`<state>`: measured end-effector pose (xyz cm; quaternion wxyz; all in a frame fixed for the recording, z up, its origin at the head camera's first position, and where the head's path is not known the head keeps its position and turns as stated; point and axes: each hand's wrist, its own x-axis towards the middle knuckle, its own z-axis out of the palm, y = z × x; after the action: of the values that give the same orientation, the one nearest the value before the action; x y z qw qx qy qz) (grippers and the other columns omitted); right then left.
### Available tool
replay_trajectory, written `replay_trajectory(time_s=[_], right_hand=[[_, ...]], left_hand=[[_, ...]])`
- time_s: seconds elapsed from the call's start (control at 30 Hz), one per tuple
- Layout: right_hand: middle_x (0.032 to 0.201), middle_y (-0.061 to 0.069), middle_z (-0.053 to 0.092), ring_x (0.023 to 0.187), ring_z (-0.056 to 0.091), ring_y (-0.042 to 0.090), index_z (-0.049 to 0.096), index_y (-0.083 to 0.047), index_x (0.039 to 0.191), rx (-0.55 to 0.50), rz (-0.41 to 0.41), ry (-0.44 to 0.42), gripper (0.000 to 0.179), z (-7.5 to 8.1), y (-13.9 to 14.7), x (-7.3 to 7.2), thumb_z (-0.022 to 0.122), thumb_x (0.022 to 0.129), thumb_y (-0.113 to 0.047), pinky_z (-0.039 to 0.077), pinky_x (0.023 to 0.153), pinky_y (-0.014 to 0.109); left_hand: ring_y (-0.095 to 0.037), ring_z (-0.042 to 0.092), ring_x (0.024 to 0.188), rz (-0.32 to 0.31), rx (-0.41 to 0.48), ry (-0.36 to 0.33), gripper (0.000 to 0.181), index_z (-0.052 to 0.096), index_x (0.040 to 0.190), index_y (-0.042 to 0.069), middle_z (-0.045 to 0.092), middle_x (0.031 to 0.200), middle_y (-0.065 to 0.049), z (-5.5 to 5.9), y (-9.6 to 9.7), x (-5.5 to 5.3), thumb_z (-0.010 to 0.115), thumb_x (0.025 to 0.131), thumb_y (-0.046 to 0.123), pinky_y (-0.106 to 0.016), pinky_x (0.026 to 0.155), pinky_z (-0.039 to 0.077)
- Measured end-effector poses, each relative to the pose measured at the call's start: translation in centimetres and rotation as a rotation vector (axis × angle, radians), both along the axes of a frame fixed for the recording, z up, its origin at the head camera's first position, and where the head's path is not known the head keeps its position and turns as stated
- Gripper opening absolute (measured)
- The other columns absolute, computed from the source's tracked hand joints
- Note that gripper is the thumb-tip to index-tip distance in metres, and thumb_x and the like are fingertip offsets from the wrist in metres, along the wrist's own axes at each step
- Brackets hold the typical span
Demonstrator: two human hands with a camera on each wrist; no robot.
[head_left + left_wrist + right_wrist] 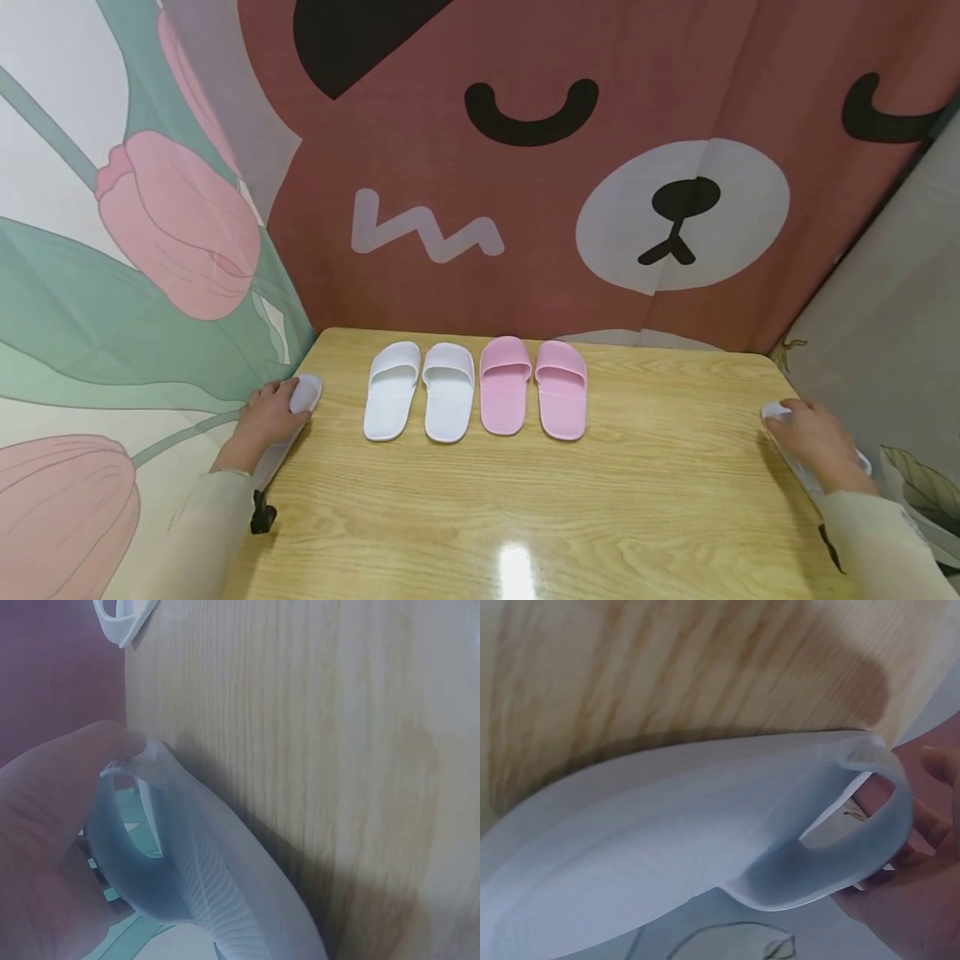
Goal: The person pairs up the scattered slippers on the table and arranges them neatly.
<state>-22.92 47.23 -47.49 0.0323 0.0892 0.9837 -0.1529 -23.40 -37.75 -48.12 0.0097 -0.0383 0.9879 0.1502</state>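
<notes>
My left hand [272, 410] grips a white open-toed slipper [307, 393] by its toe end, at the table's left edge. In the left wrist view the thumb lies at the tip of that slipper [247, 870], and the other fingers are partly hidden behind its strap. At the right edge, my right hand [813, 437] holds another white slipper [667, 817], its fingers around the outside of the strap. Both slippers run along the side edges, tilted. Between the hands, a white pair [448, 408] and a pink pair [502, 404] lie flat in a row, toes away from me.
The slippers are on a wooden table [465, 500]. A brown bear-print curtain [420, 167] hangs right behind it. A tulip-print curtain [180, 225] closes the left side, and a pale curtain [892, 275] the right. A small black clip [262, 512] sits by the left forearm.
</notes>
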Motion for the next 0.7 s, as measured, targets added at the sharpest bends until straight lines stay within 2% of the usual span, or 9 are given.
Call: replay_trajectory(time_s=[0.13, 0.3, 0.47, 0.7], right_hand=[[0.135, 0.048, 0.025, 0.116, 0.03, 0.069, 0.035, 0.016, 0.14, 0.003, -0.022, 0.007, 0.07, -0.4, 0.6, 0.2, 0.051, 0.101, -0.04, 0.033, 0.087, 0.077], [0.135, 0.048, 0.026, 0.113, 0.031, 0.07, 0.033, 0.016, 0.141, 0.016, -0.032, 0.004, 0.08, -0.7, 1.2, 0.5, 0.049, 0.101, -0.052, 0.033, 0.083, 0.077], [0.134, 0.048, 0.024, 0.114, 0.029, 0.07, 0.03, 0.016, 0.143, 0.021, -0.064, -0.043, 0.092, -0.8, 1.6, 0.5, 0.045, 0.099, -0.063, 0.032, 0.085, 0.077], [0.137, 0.05, 0.017, 0.117, 0.022, 0.073, 0.024, 0.013, 0.148, -0.009, -0.067, -0.119, 0.098, -0.7, 1.9, 0.3, 0.04, 0.098, -0.07, 0.029, 0.087, 0.079]], left_hand=[[-0.064, 0.026, 0.131, 0.007, -0.002, -0.009, 0.076, 0.032, 0.15, -0.007, 0.027, 0.147, -0.042, 0.0, -0.1, 0.0, 0.065, 0.093, 0.03, -0.079, 0.102, 0.024], [-0.064, 0.026, 0.13, 0.006, -0.006, -0.016, 0.075, 0.033, 0.15, -0.006, 0.028, 0.147, -0.042, 0.0, -0.2, 0.0, 0.064, 0.093, 0.03, -0.078, 0.102, 0.024], [-0.064, 0.027, 0.13, -0.002, -0.013, -0.013, 0.074, 0.034, 0.15, -0.006, 0.028, 0.147, -0.042, -0.3, -0.4, -0.1, 0.063, 0.093, 0.031, -0.078, 0.101, 0.025], [-0.063, 0.029, 0.13, 0.002, -0.036, -0.009, 0.075, 0.035, 0.151, -0.005, 0.03, 0.147, -0.041, -0.3, -0.1, 0.1, 0.065, 0.093, 0.033, -0.078, 0.1, 0.028]])
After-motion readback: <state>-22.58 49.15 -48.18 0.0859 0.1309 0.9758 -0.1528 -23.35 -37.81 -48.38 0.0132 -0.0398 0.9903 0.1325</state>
